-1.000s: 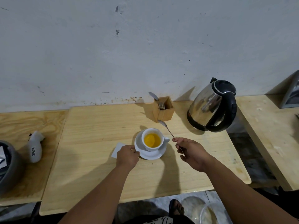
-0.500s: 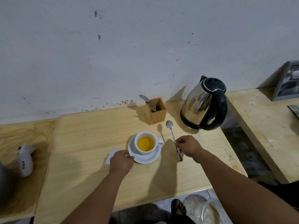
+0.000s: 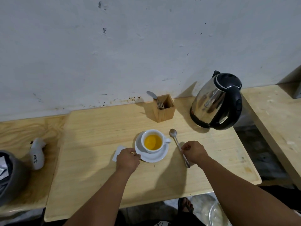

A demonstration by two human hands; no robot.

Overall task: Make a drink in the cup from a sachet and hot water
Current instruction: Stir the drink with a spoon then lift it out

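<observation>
A white cup [image 3: 153, 141] holds yellow-orange liquid and stands on a white saucer [image 3: 152, 156] in the middle of the wooden table [image 3: 97, 144]. My left hand [image 3: 127, 159] grips the saucer's left rim and partly covers a white sachet [image 3: 118, 152]. A metal spoon [image 3: 176, 144] lies flat on the table to the right of the cup. My right hand [image 3: 194, 151] rests over the spoon's handle with its fingers pinched on it. A steel kettle [image 3: 215, 100] with a black handle and lid stands at the back right.
A wooden cutlery holder [image 3: 163, 107] with a spoon and fork stands by the wall, left of the kettle. A white object [image 3: 37, 153] and a grey container [image 3: 9, 175] sit on the left table. Another wooden surface [image 3: 276, 115] lies to the right, across a gap.
The spoon was held raised beside the cup a second ago; my right hand has lowered it flat onto the table. My left hand has stayed on the saucer's rim.
</observation>
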